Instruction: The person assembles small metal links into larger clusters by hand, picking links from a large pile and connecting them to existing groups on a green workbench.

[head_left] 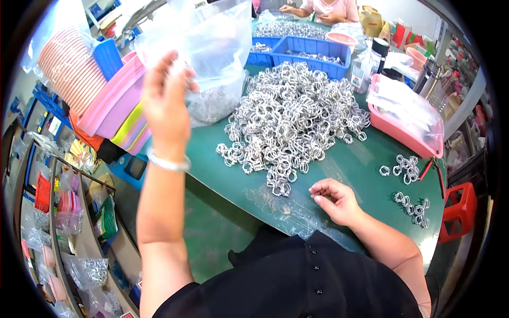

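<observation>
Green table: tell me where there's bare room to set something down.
Bare table lies between the ring pile and the small ring clusters, pink tray beyond, right hand nearer. A smaller patch lies left of the pile, nearer than the clear bag. Crowded: beyond the pile, with blue bins.

This was a workshop: heaped metal rings (299,114) and blue bins (324,66) sat on a green counter (366,165) near shelves (91,229) of bagged parts (96,271).

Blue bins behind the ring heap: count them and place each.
2: one bin directly behind the heap, another bin just left of the first. More may be hidden.
</observation>
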The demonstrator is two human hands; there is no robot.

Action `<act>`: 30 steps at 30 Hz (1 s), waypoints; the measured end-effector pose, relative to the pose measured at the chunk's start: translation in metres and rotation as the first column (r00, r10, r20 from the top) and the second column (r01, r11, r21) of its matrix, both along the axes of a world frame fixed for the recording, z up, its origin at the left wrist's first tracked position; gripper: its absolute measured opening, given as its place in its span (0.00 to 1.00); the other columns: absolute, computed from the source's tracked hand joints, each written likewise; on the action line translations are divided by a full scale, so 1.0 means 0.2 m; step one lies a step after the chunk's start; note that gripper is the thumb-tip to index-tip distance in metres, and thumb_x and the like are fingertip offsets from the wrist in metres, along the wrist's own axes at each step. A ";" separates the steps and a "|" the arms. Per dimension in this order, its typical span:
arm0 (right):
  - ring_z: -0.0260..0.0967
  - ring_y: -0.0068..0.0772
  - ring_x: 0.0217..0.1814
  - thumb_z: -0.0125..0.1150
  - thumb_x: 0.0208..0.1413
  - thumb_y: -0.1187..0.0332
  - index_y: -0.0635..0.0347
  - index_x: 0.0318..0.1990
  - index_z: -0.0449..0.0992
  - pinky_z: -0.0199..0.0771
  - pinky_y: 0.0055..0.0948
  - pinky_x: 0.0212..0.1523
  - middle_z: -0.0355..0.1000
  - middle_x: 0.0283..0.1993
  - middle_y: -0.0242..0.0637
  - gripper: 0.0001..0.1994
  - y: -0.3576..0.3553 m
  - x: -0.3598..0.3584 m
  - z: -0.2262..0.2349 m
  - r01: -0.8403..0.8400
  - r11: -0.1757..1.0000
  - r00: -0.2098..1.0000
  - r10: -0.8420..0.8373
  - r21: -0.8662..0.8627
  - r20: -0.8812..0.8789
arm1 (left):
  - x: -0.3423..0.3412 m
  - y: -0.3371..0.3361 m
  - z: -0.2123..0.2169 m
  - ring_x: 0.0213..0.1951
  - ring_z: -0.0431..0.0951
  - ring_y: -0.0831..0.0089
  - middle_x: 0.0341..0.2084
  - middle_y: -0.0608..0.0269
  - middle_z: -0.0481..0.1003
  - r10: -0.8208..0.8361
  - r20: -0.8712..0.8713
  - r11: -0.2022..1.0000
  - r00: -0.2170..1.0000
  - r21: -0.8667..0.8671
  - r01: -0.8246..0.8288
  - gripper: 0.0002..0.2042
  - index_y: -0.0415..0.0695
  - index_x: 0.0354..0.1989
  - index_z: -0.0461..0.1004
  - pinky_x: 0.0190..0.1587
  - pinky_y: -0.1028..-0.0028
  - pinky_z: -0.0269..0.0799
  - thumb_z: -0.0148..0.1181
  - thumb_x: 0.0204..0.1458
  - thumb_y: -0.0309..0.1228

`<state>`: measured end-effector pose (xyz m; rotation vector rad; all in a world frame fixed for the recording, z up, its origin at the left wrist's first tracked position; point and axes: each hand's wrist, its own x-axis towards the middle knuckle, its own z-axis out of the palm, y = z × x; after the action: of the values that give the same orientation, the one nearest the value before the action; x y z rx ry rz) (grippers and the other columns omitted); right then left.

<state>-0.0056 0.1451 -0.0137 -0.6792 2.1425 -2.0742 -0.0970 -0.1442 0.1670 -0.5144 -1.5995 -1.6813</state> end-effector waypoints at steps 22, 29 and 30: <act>0.68 0.22 0.33 0.55 0.47 0.76 0.65 0.38 0.71 0.68 0.21 0.32 0.69 0.35 0.35 0.09 0.00 -0.04 -0.01 0.020 0.966 1.000 -0.017 0.260 -0.012 | 0.08 0.02 -0.33 0.27 0.67 0.81 0.29 0.68 0.71 0.187 -0.020 0.529 0.982 -0.841 -0.118 0.11 0.44 0.38 0.74 0.30 0.81 0.64 0.60 0.44 0.27; 0.68 0.23 0.31 0.55 0.47 0.76 0.65 0.37 0.70 0.68 0.22 0.31 0.69 0.33 0.35 0.09 -0.03 -0.03 0.02 0.005 0.946 0.998 0.018 0.325 -0.066 | 0.33 0.18 -0.77 0.35 0.70 0.67 0.34 0.60 0.68 0.162 0.321 0.437 0.933 -0.871 0.223 0.22 0.45 0.46 0.68 0.36 0.71 0.67 0.62 0.38 0.25; 0.68 0.23 0.31 0.55 0.47 0.76 0.65 0.37 0.70 0.68 0.22 0.31 0.68 0.33 0.35 0.08 -0.03 -0.03 0.02 0.009 0.940 0.997 0.017 0.341 -0.073 | 0.33 0.19 -0.78 0.37 0.71 0.67 0.35 0.60 0.68 0.152 0.278 0.461 0.948 -0.869 0.181 0.19 0.44 0.43 0.69 0.36 0.72 0.68 0.61 0.39 0.23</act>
<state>-0.0119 0.1394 -0.0093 -0.7226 2.4512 -1.6317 -0.0318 -0.1059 0.0106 -0.7739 -2.7234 -0.7738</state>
